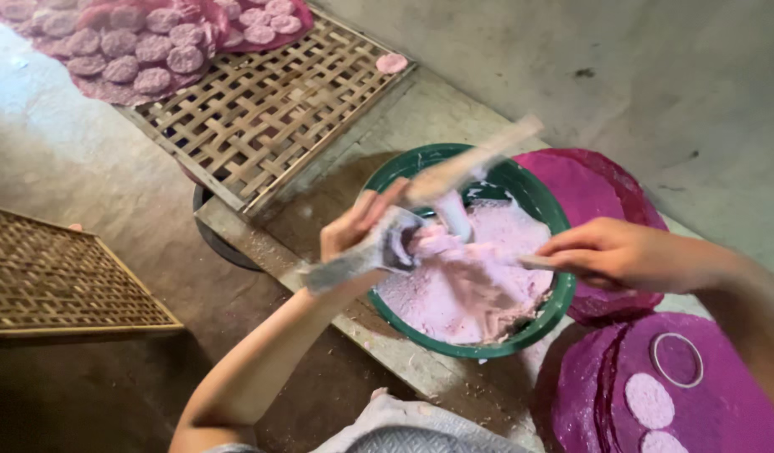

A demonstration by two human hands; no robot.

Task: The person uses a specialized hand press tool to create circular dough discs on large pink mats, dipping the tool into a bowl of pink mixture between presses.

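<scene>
My left hand (353, 228) grips a grey, powder-dusted metal scoop (362, 258) at the left rim of a green bowl (540, 327). A blurred wooden stick (471, 164) slants up from the same hand over the bowl. The bowl holds crumbly pale pink powder (479, 289). My right hand (609, 252) reaches in from the right and pinches a thin flat stick (534, 262) whose tip points at the scoop's mouth. Both hands meet above the powder.
Purple cloth (722, 411) at the lower right carries a metal ring (677, 359) and pale round cakes (649, 399). Magenta cloths (588, 180) lie behind the bowl. A woven bamboo tray (270, 109) holds many pink cakes (135, 46). Another bamboo tray (60, 277) lies on the left.
</scene>
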